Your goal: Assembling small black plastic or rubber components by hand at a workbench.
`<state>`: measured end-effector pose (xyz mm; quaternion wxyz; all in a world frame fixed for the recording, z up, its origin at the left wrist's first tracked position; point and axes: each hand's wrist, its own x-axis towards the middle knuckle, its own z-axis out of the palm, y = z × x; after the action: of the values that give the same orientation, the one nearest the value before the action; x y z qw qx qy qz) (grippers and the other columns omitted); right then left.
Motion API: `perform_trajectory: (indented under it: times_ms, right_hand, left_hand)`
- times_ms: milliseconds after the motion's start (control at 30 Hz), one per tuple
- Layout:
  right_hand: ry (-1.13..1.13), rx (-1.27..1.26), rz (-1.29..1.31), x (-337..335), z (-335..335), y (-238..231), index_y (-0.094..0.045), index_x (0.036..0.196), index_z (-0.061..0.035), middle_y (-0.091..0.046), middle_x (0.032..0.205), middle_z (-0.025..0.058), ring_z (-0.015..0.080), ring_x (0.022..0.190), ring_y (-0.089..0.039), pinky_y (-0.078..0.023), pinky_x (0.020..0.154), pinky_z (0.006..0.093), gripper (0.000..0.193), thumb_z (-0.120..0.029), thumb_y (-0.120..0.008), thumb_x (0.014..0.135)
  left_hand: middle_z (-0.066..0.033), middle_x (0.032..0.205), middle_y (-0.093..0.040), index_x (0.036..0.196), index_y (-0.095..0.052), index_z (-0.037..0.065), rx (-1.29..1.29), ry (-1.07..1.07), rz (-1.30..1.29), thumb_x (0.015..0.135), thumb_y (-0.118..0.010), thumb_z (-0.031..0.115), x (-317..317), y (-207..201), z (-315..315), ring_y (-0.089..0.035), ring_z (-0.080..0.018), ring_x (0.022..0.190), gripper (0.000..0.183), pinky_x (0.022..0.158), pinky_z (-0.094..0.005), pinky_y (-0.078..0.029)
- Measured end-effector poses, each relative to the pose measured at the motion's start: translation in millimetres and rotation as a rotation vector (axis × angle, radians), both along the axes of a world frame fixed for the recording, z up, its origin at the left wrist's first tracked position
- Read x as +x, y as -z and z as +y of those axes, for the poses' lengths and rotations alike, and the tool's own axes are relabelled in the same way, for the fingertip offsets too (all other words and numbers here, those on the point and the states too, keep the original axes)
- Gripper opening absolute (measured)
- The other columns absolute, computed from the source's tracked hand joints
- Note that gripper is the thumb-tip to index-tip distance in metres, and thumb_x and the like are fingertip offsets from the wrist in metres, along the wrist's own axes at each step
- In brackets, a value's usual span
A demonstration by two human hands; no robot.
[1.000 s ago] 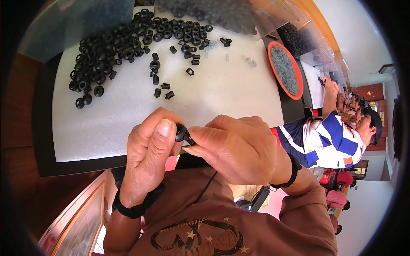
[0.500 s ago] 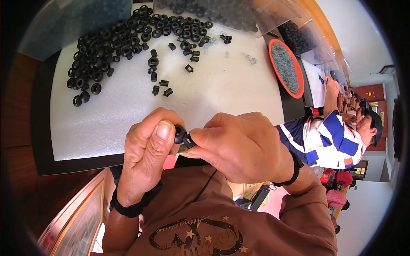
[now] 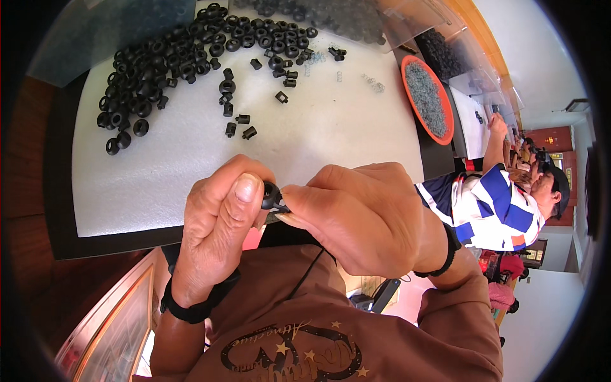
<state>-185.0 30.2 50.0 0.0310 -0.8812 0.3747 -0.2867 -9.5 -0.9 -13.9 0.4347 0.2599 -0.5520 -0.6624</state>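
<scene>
While the left hand (image 3: pixel 216 223) and the right hand (image 3: pixel 366 216) are held over the near edge of a dark table (image 3: pixel 58 223), a white sheet (image 3: pixel 344 134) is seen spread beyond them. Beyond the left hand and to its left, a pile of black rings (image 3: pixel 153 76) is heaped beside a bluish bin (image 3: pixel 114 44). Straight ahead of that hand, small black plugs (image 3: pixel 249 132) are scattered; beyond the right hand, thin springs (image 3: pixel 375 84) are strewn. An orange bowl (image 3: pixel 450 124), filled with grey bits, is set beyond the right hand and to its right. Farther right, a co-worker (image 3: pixel 503 210) is seen with one arm stretched out, and the room is bounded by a pale wall (image 3: pixel 547 305).

A rounded black ring (image 3: pixel 270 196) is gripped between the left thumb and fingers. By the right fingertips a small dark piece (image 3: pixel 280 207), mostly hidden, is pinched just right of the ring; whether the two are joined cannot be told.
</scene>
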Motion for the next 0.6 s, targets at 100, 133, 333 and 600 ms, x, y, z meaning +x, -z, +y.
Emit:
perform_trajectory:
  times_ms: [100, 133, 333, 600]
  right_hand:
    - [0.001, 0.027, 0.02, 1.0, 0.5, -6.3, -0.052, 0.08, 0.0001, -0.042, 0.063, 0.0038, 0.0167, 0.048, -0.051, -0.04, 0.037, 0.0296, 0.016, -0.005, -0.062, 0.07]
    - [0.0, 0.026, 0.02, 1.3, 1.2, -8.8, -0.052, 0.08, 0.0001, -0.042, 0.063, 0.0038, 0.0167, 0.048, -0.051, -0.04, 0.037, 0.0296, 0.016, -0.005, -0.062, 0.07]
    - [0.001, 0.254, -0.007, 0.0, -3.4, -18.6, -0.058, 0.099, 0.0026, -0.055, 0.066, 0.0084, 0.0199, 0.05, -0.055, -0.042, 0.043, 0.027, 0.027, 0.0, -0.07, 0.075]
    - [-0.009, 0.986, -0.386, -6.4, -24.5, -17.8, -0.051, 0.089, 0.0013, -0.062, 0.068, 0.0097, 0.0204, 0.06, -0.063, -0.046, 0.053, 0.0295, 0.018, -0.008, -0.066, 0.082]
  left_hand:
    - [0.0006, 0.062, -0.046, 0.085, -0.055, 0.001, -0.026, 0.005, -0.004, 0.1, -0.043, 0.033, 0.8, -0.8, -0.5, -0.041, -0.0069, 0.056, 0.037, 0.052, -0.0228, -0.033]
    - [0.0005, 0.062, -0.046, 0.085, -0.055, 0.001, -0.03, 0.005, -0.014, 0.1, -0.043, 0.033, 1.1, -1.2, -0.4, -0.041, -0.0069, 0.056, 0.037, 0.052, -0.0229, -0.033]
    - [0.0006, 0.061, -0.045, 0.084, -0.055, 0.002, -0.003, -0.022, -0.011, 0.099, -0.043, 0.033, -0.6, -3.9, 0.9, -0.04, -0.0066, 0.056, 0.037, 0.052, -0.0229, -0.033]
    - [0.0024, 0.058, -0.042, 0.083, -0.057, 0.001, 0.019, 0.094, -0.027, 0.099, -0.042, 0.034, 5.1, -4.9, -1.4, -0.036, -0.006, 0.055, 0.04, 0.051, -0.0231, -0.03]
